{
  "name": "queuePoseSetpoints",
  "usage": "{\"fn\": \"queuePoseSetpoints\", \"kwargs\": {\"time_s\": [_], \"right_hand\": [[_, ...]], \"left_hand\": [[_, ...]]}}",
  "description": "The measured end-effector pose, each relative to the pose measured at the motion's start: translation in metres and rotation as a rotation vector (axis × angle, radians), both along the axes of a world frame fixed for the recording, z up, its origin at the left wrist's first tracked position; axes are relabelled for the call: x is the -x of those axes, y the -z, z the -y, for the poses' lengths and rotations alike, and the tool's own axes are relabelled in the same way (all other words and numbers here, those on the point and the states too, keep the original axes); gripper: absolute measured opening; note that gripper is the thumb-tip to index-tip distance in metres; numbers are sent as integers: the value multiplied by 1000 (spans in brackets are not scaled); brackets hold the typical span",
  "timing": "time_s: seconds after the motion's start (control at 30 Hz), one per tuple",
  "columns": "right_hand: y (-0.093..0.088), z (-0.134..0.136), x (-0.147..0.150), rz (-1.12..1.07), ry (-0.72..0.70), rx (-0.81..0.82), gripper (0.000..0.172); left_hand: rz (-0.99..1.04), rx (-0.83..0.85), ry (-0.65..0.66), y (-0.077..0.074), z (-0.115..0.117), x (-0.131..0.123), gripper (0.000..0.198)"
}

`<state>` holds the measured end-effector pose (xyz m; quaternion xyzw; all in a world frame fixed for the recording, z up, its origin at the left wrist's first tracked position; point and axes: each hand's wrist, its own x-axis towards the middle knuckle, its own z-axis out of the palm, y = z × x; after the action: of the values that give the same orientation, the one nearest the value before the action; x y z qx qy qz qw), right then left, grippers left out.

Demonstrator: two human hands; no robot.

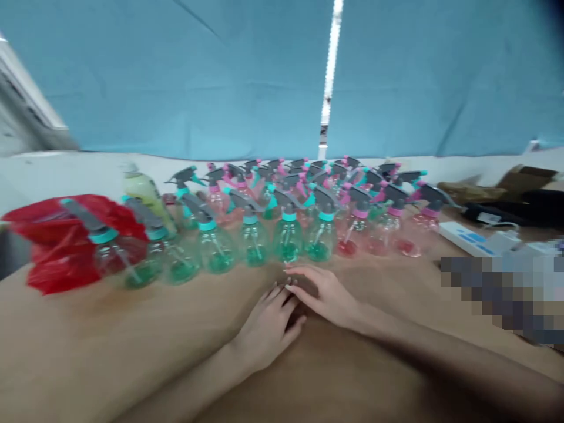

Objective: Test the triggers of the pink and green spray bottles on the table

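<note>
My left hand (271, 323) rests on the wooden table with its fingers loosely spread and nothing in them. Just to its right, my right hand (328, 294) lies with fingers stretched out, its fingertips meeting or nearly meeting those of the left. Beyond both hands stands a row of clear spray bottles. Closest to the fingertips are a green spray bottle (288, 235) and another green spray bottle (320, 235) with turquoise collars. A pink spray bottle (350, 232) with a pink collar is a little to the right. Each has a grey trigger head.
More spray bottles crowd behind the front row. At the left lie a red plastic bag (66, 247) and a yellow-green bottle (145, 194). A white power strip (467, 238) and dark items are at the right, beside a blurred-out patch. A blue curtain (220, 82) hangs behind.
</note>
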<state>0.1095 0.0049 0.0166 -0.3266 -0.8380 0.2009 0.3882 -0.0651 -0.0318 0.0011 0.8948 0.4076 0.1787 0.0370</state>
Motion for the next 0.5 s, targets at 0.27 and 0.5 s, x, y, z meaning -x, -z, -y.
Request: {"fn": "queuePoseSetpoints", "kwargs": {"time_s": [0.27,0.5], "right_hand": [[-3,12,116,-33,-267,8,25],[-12,12,166,-44,-299,-16,24]], "left_hand": [[158,22,-379,-7,47,136,32],[589,-199,-772,-9,50,216,31]]}}
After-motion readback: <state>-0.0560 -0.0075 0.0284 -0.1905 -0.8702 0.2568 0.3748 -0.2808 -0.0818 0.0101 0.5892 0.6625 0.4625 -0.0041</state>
